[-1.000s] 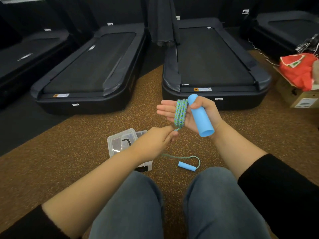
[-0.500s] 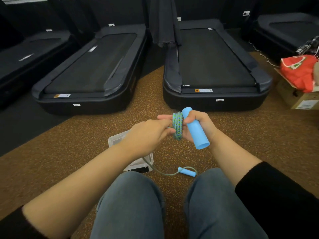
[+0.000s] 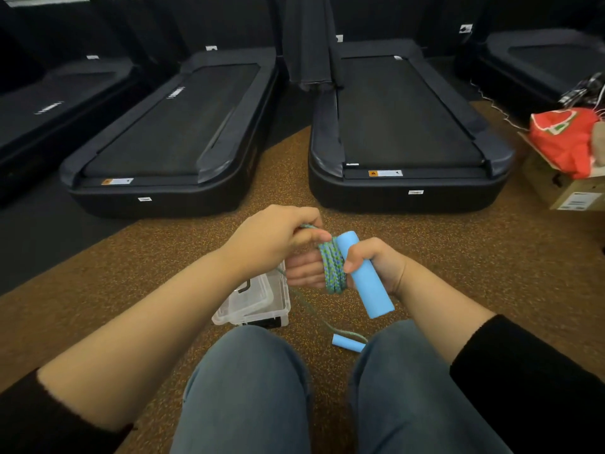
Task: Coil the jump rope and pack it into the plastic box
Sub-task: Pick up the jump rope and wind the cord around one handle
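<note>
1. Head view, the hands: the right hand (image 3: 376, 267) clamps a blue handle (image 3: 365, 276) under its thumb. The handle's long axis is tilted, its upper end pointing away and slightly left and its lower end pointing toward the person and right.
2. The green-and-blue rope (image 3: 332, 268) is wound in several loops around the right hand's fingers, just left of the handle and roughly parallel to it.
3. The left hand (image 3: 275, 237) is closed in a pinch on a strand of the rope at the top of the coil, touching the right hand's fingertips.
4. A loose strand drops from the coil to the second handle (image 3: 347, 343). This handle lies almost crosswise on the speckled floor (image 3: 458, 257) between the knees, partly hidden by the right knee.
5. The clear plastic box (image 3: 255, 303) sits on the floor under the left forearm, beside the left knee.
6. Writing: the two treadmills (image 3: 406, 126) beyond carry orange warning stickers (image 3: 384, 173) and small white tags, and the cardboard box (image 3: 569, 194) at the right has a white label. All of it is too small to read.
</note>
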A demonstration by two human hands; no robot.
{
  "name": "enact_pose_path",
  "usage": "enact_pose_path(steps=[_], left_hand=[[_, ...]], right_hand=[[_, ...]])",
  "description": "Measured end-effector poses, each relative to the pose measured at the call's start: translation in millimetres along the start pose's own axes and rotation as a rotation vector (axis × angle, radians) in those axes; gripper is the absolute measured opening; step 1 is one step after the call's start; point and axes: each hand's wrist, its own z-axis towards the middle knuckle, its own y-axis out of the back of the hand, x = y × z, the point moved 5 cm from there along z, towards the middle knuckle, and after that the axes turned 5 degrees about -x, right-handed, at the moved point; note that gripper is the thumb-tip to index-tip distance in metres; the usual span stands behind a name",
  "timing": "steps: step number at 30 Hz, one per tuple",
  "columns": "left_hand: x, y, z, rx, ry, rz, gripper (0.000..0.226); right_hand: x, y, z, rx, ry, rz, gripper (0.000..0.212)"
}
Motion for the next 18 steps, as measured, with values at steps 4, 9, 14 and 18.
enact_pose_path(steps=[4,9,14,18], left_hand=[[1,-6,3,0.038,0.033,-0.176,0.018],[1,-12,5,0.022,0.062,-0.335,0.022],[-1,-13,8,-0.032,0.051,-0.381,0.030],[-1,-20,11,-0.043,0.064,-0.414,0.030]], right_hand=[[-1,-2,-2,0.038,0.022,0.026,0.062],[5,-4,-3,0.098,0.062,0.169,0.064],[12,-8,-8,0.180,0.067,0.192,0.061],[14,-9,-10,0.179,0.084,0.207,0.060]])
